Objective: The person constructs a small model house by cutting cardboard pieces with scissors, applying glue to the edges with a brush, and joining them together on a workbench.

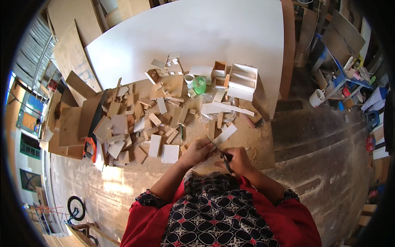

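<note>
Dark-handled tool (226, 158) sits in front of us at the near edge of the table (262, 155), between both hands, thin end angled up-left. Going left to right: we see an orange-handled saw (93, 145) at the table's left end, then a messy heap of wood offcuts (119, 123), loose and overlapping. Next a white cup (189, 78) toward the back. Left hand (198, 152) has its fingers curled together, close to the tool's thin end; we can't tell what it pinches. Green container (199, 85) stands behind, just beside the cup. Pale strip (226, 133) slants just beyond the tool; can't tell if held. Right hand (240, 159) is closed around the tool's dark handle. Compartmented white box (243, 78) stands farther back.
</note>
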`<state>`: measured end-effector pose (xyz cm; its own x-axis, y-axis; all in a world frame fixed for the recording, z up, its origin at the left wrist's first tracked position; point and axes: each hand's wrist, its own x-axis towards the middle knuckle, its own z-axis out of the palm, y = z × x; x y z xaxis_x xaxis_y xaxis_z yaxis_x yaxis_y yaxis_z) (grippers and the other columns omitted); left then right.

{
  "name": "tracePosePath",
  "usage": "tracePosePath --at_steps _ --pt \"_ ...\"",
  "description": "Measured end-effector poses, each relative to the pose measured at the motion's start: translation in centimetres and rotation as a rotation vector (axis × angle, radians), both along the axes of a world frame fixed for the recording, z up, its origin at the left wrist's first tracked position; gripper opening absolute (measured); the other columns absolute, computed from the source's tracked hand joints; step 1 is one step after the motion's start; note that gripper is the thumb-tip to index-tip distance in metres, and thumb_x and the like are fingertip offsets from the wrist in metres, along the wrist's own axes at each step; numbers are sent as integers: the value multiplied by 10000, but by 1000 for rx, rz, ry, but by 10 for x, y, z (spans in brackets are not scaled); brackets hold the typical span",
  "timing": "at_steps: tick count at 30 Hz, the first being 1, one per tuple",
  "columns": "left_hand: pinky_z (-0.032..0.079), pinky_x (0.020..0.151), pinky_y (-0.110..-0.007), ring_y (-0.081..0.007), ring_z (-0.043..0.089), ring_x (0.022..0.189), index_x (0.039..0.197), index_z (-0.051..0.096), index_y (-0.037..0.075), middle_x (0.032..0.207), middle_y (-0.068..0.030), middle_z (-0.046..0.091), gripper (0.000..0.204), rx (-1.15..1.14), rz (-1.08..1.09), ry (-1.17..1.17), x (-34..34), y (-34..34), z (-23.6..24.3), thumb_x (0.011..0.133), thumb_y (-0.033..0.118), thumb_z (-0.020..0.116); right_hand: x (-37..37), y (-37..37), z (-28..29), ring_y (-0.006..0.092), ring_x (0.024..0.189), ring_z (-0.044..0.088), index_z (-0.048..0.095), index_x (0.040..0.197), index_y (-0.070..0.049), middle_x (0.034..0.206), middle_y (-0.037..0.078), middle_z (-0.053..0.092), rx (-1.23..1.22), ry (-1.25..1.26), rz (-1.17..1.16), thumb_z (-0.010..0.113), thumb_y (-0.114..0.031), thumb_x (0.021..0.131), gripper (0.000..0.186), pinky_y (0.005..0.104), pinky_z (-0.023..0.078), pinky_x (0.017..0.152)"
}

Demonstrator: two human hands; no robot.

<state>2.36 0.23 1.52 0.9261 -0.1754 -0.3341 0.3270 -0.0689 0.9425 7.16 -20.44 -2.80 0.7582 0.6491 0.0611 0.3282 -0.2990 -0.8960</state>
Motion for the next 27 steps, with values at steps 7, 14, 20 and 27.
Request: tracePosePath --at_steps 7,14,20,27 --pt "370 517 -217 -47 461 589 900 629 44 671 35 520 279 15 30 68 6 8 -17 988 268 487 7 6 -9 129 492 479 678 792 -5 542 74 548 25 -60 4 888 -297 650 387 292 422 507" --pt "305 485 -210 -36 383 552 867 595 35 649 66 450 282 112 -55 -100 7 8 2 1004 256 484 2 16 -9 169 536 532 700 887 -10 611 76 599 62 72 -3 895 -404 626 512 313 457 557" --pt "299 477 -214 -37 374 544 873 595 38 660 63 445 287 -32 -51 -79 3 12 0 1009 259 470 0 18 -5 120 532 473 688 863 -14 599 59 588 57 80 12 902 -373 628 479 300 437 536" --pt "315 465 -205 -40 408 525 913 608 51 673 46 485 270 -162 -3 55 11 18 -31 994 283 494 10 18 -12 62 533 428 672 794 -2 553 19 545 1 23 20 881 -262 681 352 273 386 496"
